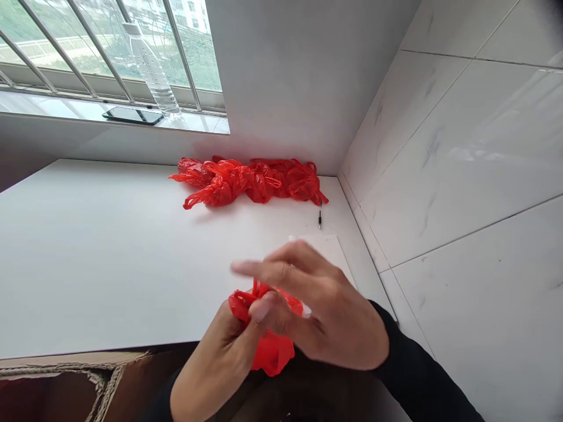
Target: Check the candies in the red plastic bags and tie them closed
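Both my hands meet over the near edge of a white table (88,258) with a crumpled red plastic bag (270,349) between them. My left hand (220,357) comes up from below and grips the bag from underneath, thumb pressed on top. My right hand (321,310), in a black sleeve, reaches in from the right with fingers partly curled over the bag's top; its index finger sticks out leftward, blurred by motion. Most of the bag is hidden by the fingers.
A row of knotted red plastic bags (250,180) lies at the table's far side by the wall. A small dark object (319,219) and a white sheet (328,249) lie nearby. On the windowsill stand a clear bottle (152,70) and a phone (132,115). Tiled wall on the right; torn cardboard (79,375) below.
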`<state>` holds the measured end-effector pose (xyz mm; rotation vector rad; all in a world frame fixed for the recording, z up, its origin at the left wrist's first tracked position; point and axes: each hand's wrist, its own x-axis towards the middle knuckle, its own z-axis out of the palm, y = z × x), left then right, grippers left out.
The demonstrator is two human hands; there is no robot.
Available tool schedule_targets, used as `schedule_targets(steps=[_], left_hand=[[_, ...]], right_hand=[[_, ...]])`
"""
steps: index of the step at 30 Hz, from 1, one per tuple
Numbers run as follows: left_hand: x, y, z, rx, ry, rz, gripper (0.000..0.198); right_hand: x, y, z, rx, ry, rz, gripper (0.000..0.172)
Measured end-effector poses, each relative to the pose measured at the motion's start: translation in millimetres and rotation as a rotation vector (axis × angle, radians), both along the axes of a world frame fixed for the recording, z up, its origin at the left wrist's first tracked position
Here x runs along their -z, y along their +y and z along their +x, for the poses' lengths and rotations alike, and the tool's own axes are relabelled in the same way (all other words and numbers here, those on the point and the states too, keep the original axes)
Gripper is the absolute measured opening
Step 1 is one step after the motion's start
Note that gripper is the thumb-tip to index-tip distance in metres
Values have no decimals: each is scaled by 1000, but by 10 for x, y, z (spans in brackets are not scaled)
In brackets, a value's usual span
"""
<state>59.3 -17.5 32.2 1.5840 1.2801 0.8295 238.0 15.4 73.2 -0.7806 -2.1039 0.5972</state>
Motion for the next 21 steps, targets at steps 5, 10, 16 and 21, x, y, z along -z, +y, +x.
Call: schedule_targets(steps=[5, 10, 16, 21], left_hand=[[27, 58, -134, -27, -180, -347, 35], [54, 192, -254, 103, -503, -526, 34], [27, 263, -302, 198, -179, -261, 17], [225, 225, -259, 23, 168, 271, 23]], right_hand=[[70, 129, 129, -21, -26, -245, 16], [114, 68, 204, -23, 34, -342, 9], [293, 148, 122, -140, 25, -392, 30], [608, 356, 33, -156, 70, -652, 35]])
